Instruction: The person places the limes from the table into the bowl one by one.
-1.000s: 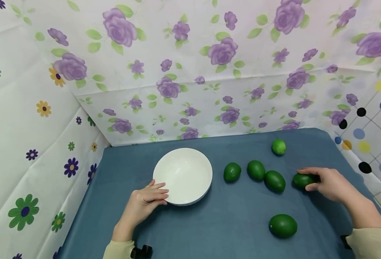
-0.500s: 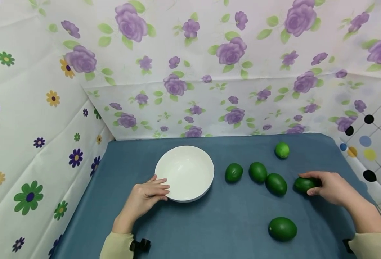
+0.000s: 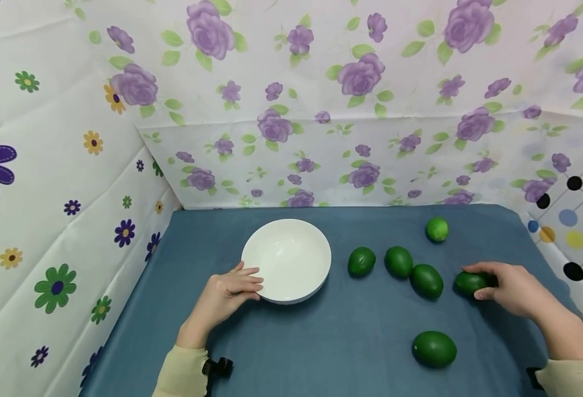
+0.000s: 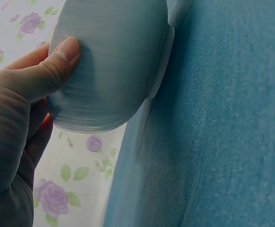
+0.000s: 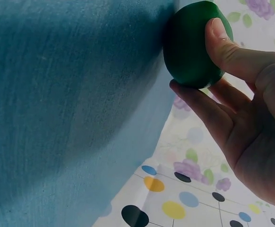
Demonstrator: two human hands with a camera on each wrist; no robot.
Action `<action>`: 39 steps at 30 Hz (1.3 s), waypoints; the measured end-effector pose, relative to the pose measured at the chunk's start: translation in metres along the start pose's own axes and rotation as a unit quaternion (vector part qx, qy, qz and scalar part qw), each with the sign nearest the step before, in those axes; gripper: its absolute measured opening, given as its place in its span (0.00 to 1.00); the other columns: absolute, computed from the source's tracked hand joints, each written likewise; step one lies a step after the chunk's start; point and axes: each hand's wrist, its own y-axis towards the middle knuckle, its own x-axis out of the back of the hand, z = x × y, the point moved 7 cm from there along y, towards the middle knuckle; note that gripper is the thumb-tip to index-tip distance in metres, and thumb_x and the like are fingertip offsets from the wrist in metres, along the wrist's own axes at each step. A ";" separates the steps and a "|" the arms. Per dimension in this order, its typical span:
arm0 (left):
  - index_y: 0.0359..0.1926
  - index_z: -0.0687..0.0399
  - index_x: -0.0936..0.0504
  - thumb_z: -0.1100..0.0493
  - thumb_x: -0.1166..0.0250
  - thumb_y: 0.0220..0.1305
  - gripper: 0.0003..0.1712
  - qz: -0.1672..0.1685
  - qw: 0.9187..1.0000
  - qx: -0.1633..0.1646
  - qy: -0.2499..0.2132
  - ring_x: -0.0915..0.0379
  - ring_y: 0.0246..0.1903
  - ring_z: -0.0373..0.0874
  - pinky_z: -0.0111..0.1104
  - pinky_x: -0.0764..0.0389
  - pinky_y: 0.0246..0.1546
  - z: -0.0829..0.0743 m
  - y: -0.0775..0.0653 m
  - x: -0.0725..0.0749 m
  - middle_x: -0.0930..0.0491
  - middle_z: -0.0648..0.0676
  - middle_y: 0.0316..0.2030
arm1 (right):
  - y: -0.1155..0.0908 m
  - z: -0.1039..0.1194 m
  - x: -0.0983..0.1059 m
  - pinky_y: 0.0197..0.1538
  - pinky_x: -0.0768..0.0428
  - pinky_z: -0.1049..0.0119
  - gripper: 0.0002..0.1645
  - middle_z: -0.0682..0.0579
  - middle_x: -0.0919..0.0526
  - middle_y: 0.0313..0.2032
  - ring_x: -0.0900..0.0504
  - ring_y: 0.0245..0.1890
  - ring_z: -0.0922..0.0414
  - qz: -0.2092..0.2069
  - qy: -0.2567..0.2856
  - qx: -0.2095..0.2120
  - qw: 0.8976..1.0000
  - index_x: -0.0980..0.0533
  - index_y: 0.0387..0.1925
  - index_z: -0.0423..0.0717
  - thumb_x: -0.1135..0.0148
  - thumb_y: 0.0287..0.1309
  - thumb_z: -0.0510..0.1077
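Observation:
A white bowl (image 3: 287,259) stands on the blue cloth left of centre. My left hand (image 3: 227,292) grips its near-left rim, fingers over the inside. In the left wrist view the thumb (image 4: 57,64) presses the bowl's outer wall (image 4: 114,61). At the right, my right hand (image 3: 509,286) holds a dark green oval fruit (image 3: 469,283) between thumb and fingers. That fruit (image 5: 187,47) appears low at the cloth in the right wrist view; whether it touches the cloth I cannot tell. The palm side of the right hand is hidden in the head view.
Between bowl and right hand lie three more dark green fruits (image 3: 361,261), (image 3: 398,262), (image 3: 426,281); the latter two touch or nearly touch. Another (image 3: 434,349) lies nearer the front. A brighter lime (image 3: 437,229) sits farther back. Patterned sheets (image 3: 321,110) rise behind and beside the cloth-covered table (image 3: 321,353).
The head view has shifted and turned slightly. Both hands keep their holds on the bowl and the dark green fruit, with hardly any movement relative to the table.

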 end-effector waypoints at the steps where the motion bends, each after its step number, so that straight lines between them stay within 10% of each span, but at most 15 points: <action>1: 0.43 0.56 0.04 0.70 0.15 0.47 0.19 0.002 1.000 0.003 -0.001 0.13 0.56 0.53 0.49 0.27 0.75 0.000 0.000 0.000 0.08 0.51 0.44 | 0.000 0.000 0.000 0.50 0.18 0.28 0.37 0.27 0.21 0.62 0.24 0.59 0.22 0.000 0.000 -0.001 1.000 0.18 0.67 0.44 0.17 0.57 0.48; 39: 0.49 0.58 0.06 0.69 0.17 0.51 0.21 0.029 0.999 -0.004 0.027 0.16 0.60 0.54 0.43 0.31 0.77 0.000 0.001 0.000 0.09 0.52 0.51 | -0.005 0.004 0.000 0.43 0.15 0.38 0.49 0.20 0.22 0.60 0.21 0.55 0.22 0.021 -0.024 -0.014 0.999 0.28 0.74 0.34 0.23 0.63 0.61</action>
